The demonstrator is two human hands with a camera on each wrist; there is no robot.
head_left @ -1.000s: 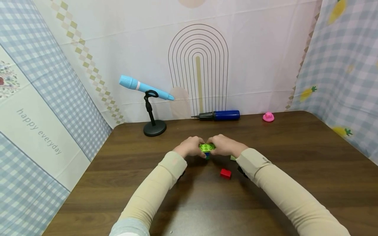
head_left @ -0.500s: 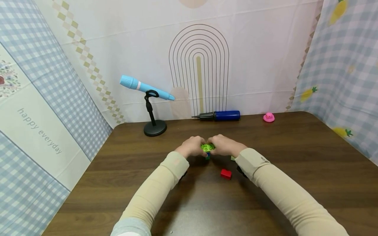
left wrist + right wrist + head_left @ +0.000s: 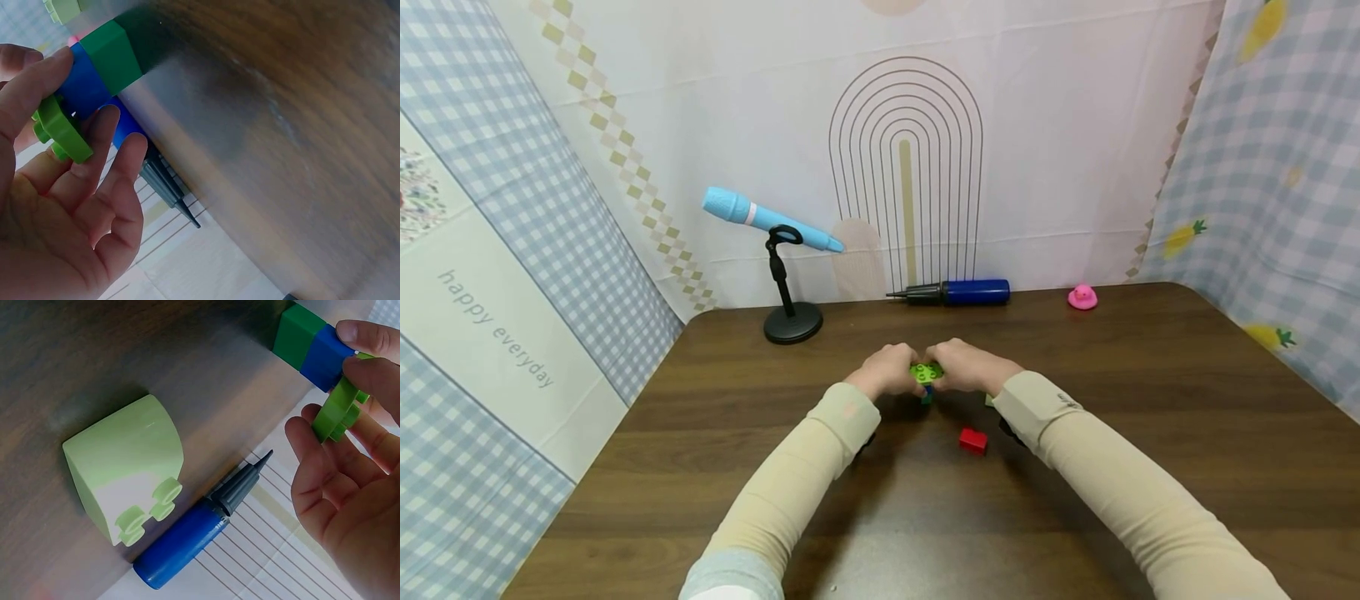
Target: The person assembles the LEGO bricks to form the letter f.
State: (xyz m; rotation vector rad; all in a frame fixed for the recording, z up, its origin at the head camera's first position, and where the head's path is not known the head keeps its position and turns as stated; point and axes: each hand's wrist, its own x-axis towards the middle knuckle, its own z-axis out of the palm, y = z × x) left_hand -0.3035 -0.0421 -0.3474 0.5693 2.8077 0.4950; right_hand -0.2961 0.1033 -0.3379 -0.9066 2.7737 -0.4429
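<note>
A small stack of toy building bricks stands between both hands: a dark green brick (image 3: 112, 57) at the bottom on the table, a blue brick (image 3: 85, 86) above it, and a bright lime-green studded plate (image 3: 925, 372) on top. My left hand (image 3: 891, 372) grips the stack from the left, its thumb against the blue brick in the left wrist view. From the right, my right hand (image 3: 968, 367) pinches the lime plate at its edge. Fingers hide part of the plate and most of the lower bricks in the head view.
A red brick (image 3: 973, 441) lies nearer on the wooden table (image 3: 737, 433). A pale green curved brick (image 3: 128, 456) sits beside the right wrist. Along the back are a blue hand pump (image 3: 973, 292), a pink duck (image 3: 1082, 297) and a black stand (image 3: 793, 322) with a light blue microphone (image 3: 771, 220).
Both hands keep their hold on the stack. Over the last second, the lime plate has shifted slightly and less of it shows between the fingers.
</note>
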